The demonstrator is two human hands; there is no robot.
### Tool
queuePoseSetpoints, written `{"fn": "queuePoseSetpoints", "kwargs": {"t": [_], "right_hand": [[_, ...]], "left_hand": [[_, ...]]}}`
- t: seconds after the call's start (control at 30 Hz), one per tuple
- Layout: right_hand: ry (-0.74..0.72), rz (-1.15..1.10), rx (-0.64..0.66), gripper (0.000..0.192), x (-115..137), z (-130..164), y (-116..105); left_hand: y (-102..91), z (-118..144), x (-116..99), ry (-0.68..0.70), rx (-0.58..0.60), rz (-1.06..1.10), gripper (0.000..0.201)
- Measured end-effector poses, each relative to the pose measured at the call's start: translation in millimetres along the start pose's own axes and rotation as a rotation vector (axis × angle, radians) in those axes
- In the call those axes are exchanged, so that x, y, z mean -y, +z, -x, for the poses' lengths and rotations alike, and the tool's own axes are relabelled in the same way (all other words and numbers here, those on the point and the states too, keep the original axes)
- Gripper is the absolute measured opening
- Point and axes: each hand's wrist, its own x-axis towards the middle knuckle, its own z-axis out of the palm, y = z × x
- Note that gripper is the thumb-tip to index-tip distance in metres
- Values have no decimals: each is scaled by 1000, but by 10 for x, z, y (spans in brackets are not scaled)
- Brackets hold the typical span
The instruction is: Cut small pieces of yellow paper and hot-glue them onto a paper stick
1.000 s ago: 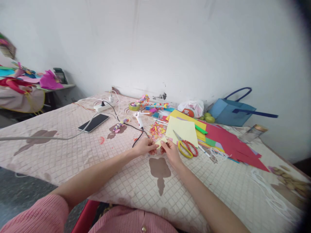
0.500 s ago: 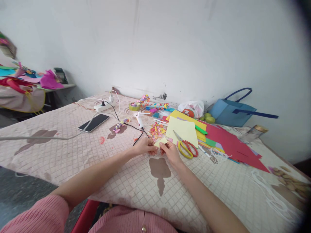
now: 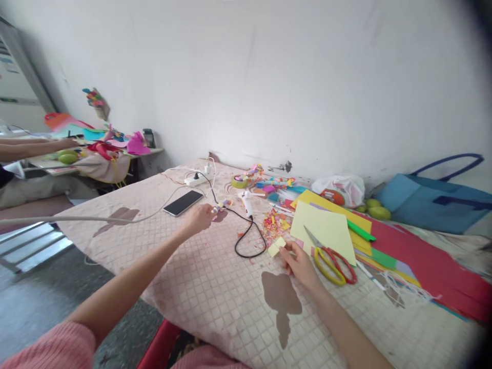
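Observation:
My left hand (image 3: 200, 218) reaches out to the left of the glue gun, its fingers closed at the near end of a small purple-and-yellow craft stick (image 3: 223, 205) with curled paper on it. My right hand (image 3: 300, 264) pinches a small folded piece of pale yellow paper (image 3: 275, 247) by its right edge, just above the tablecloth. Right beside that hand lie scissors (image 3: 329, 266) with one red and one yellow handle, blades resting on a pale yellow sheet (image 3: 326, 225). A white glue gun (image 3: 247, 204) stands between the hands, its black cord looping toward me.
Colourful paper scraps (image 3: 273, 224) lie behind the right hand. A phone (image 3: 183, 203), power strip (image 3: 196, 179) and cables are at the left. Red paper (image 3: 442, 256), a blue bag (image 3: 434, 192) and white string (image 3: 409, 287) lie right. Another person's arm (image 3: 34, 148) is at a table far left.
The view has swung left. My left hand has let go of the yellow paper and moved left to the craft stick. My right hand keeps the paper.

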Motion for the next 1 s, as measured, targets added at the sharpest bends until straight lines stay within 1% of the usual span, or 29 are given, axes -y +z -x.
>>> {"fn": "queuePoseSetpoints", "kwargs": {"t": [0.03, 0.1, 0.17, 0.23, 0.3, 0.4, 0.43, 0.5, 0.6, 0.7, 0.77, 0.83, 0.9, 0.97, 1.0], "right_hand": [[5, 1, -2, 36, -2, 0, 6], [18, 11, 13, 35, -21, 0, 14], [16, 28, 29, 34, -55, 0, 16], [-2, 43, 36, 33, -91, 0, 12], [-20, 50, 37, 33, -116, 1, 5], [-26, 48, 39, 33, -126, 5, -2], [-25, 46, 43, 33, -124, 7, -4], [-23, 36, 50, 34, -117, 10, -4], [-24, 32, 55, 35, -105, 12, 0], [-20, 44, 51, 36, -96, 15, -1], [-15, 50, 53, 36, -95, 16, -9], [-14, 64, 60, 36, -100, 14, -21], [-15, 86, 69, 37, -109, 9, -34], [-17, 102, 80, 37, -118, 4, -42], [-17, 108, 85, 37, -122, 2, -43]], "left_hand": [[-89, -55, 148, -43, -66, -247, 37], [-204, -188, 382, -121, -117, -354, 52], [-244, -339, 525, -186, -116, -401, 62], [-245, -477, 594, -228, -103, -424, 67], [-248, -572, 619, -244, -98, -437, 67], [-301, -575, 643, -245, -85, -443, 70], [-329, -528, 654, -239, -82, -441, 73], [-380, -352, 674, -219, -90, -438, 82], [-378, 76, 639, -159, -169, -382, 86], [-239, 536, 457, -74, -201, -358, 84], [-114, 758, 281, -35, -170, -349, 82], [-24, 885, 125, -30, -128, -355, 82], [-14, 947, 47, -21, -107, -326, 80], [-91, 987, 71, -13, -31, -202, 80], [-151, 1009, 119, -36, -8, -123, 78]]}}
